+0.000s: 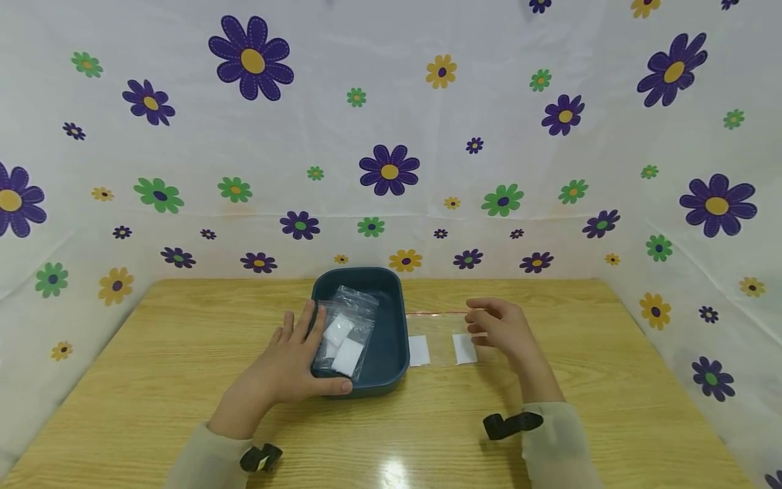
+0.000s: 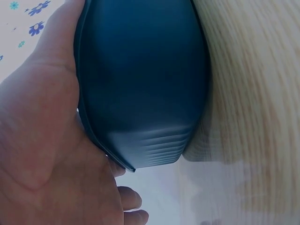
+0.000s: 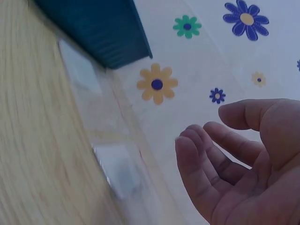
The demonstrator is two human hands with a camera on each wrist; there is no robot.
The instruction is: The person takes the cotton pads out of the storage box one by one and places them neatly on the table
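Observation:
A dark blue plastic bin stands on the table, with small clear zip bags holding white squares inside it. Over the bin's left side lies my left hand, fingers spread and fairly straight, thumb along the front rim. The left wrist view shows its palm against the rim. To the right of the bin, clear bags with a red seal line lie flat; a white square and another white square show in them. My right hand hovers by the right one, fingers loosely bent, holding nothing.
The wood-grain table extends on both sides of the bin. Behind it and at its sides hangs a white flower-printed cloth. A black strap sits on the right wrist and another black strap on the left.

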